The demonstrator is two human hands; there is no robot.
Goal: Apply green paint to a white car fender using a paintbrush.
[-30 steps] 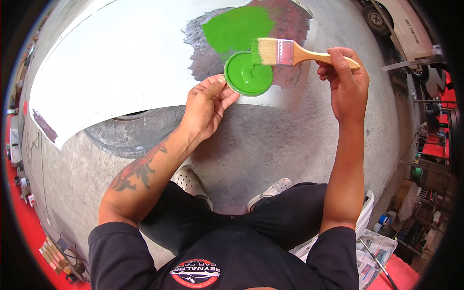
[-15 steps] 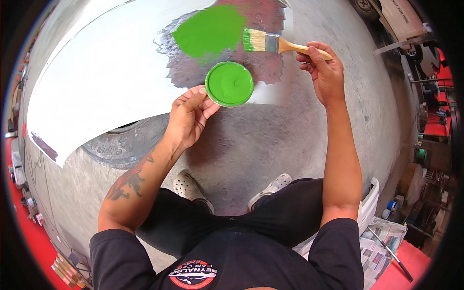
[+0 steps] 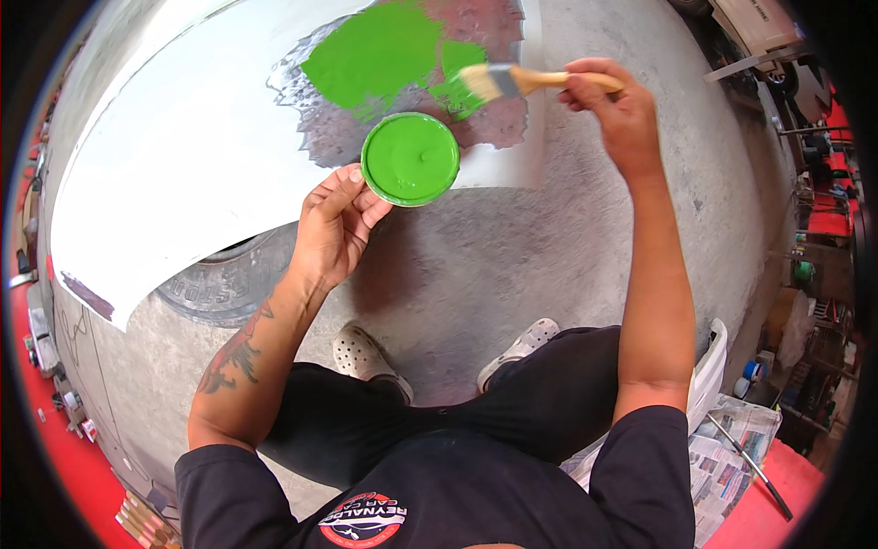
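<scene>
My left hand [image 3: 334, 220] grips the rim of a round can of green paint [image 3: 412, 157], its surface facing up. A paintbrush [image 3: 549, 79] with a pale wooden handle is pinched in my right hand [image 3: 615, 114]. Its bristles, smeared by motion, lie over a fresh green patch on the white car panel [image 3: 174, 156]. Left of that, a larger area of green paint [image 3: 375, 50] covers part of the bare, grey-brown section of the panel.
Below the panel's edge is a black tire [image 3: 229, 279] on the concrete floor [image 3: 567, 247]. To the right are newspaper sheets [image 3: 732, 457] and a thin dark rod [image 3: 752, 467]. A white vehicle [image 3: 759, 37] stands at the far right, beside cluttered shelving.
New green paint now shows right of the large patch, where the brush has been. The can and my left hand have shifted slightly left in the picture; both grips are kept.
</scene>
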